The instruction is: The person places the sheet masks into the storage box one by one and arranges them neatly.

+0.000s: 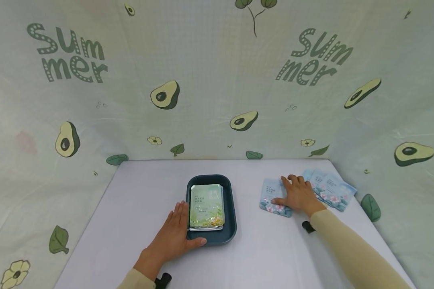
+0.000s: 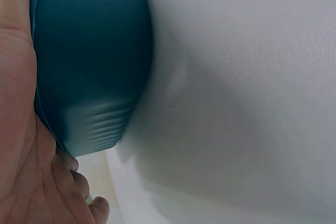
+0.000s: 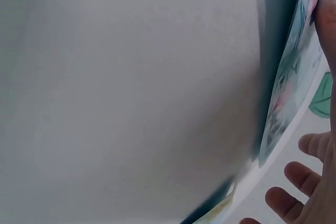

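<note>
A dark blue tray (image 1: 233, 216) holds a green packet (image 1: 207, 206) stacked on others whose edges show. My left hand (image 1: 171, 235) lies along the tray's left side, fingers straight and thumb at the front rim; in the left wrist view the palm (image 2: 21, 129) touches the tray's edge (image 2: 89, 51). To the right, my right hand (image 1: 300, 196) is over a single blue floral packet (image 1: 270, 193), its fingers spread. The right wrist view shows the thumb of that hand (image 3: 326, 182) touching the packet (image 3: 294, 82), with the other fingers apart from it.
Several similar blue packets (image 1: 330, 186) lie fanned and overlapping at the back right, beside the right wrist and near the edge of the white table (image 1: 260, 257). A patterned cloth (image 1: 202, 60) hangs behind and at both sides.
</note>
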Motion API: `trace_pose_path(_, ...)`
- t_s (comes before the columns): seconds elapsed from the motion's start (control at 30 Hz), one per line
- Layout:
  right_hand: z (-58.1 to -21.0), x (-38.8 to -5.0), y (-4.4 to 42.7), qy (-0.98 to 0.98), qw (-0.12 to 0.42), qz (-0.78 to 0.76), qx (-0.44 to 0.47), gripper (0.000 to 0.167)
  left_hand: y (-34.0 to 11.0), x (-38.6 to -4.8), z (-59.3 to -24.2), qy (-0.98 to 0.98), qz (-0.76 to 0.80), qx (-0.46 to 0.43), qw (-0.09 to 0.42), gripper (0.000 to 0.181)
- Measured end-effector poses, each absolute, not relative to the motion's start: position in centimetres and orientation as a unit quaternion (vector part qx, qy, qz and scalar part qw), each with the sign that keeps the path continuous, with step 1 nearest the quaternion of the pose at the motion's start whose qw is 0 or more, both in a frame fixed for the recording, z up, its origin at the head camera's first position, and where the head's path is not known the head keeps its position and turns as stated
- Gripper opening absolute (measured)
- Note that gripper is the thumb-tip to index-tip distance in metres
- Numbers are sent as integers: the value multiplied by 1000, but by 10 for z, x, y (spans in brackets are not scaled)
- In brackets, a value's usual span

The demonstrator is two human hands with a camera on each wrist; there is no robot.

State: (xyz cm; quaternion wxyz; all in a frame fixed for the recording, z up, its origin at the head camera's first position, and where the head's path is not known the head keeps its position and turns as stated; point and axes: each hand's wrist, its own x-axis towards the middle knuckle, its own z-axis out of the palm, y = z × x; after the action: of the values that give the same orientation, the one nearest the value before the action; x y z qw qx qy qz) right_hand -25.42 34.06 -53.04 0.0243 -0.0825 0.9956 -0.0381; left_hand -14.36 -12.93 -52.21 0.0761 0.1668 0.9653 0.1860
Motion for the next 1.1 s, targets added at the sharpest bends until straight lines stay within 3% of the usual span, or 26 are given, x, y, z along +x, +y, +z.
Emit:
trace_pose_path(0.3,-536,-257,348,994,48,-52,-81,115,-127,-142,-520,964,196,163,82,131)
trace_pose_path(1.1,-532,-248,333,992,-52,-53,-104,105,-126,-141,-519,963,206,150,82,128)
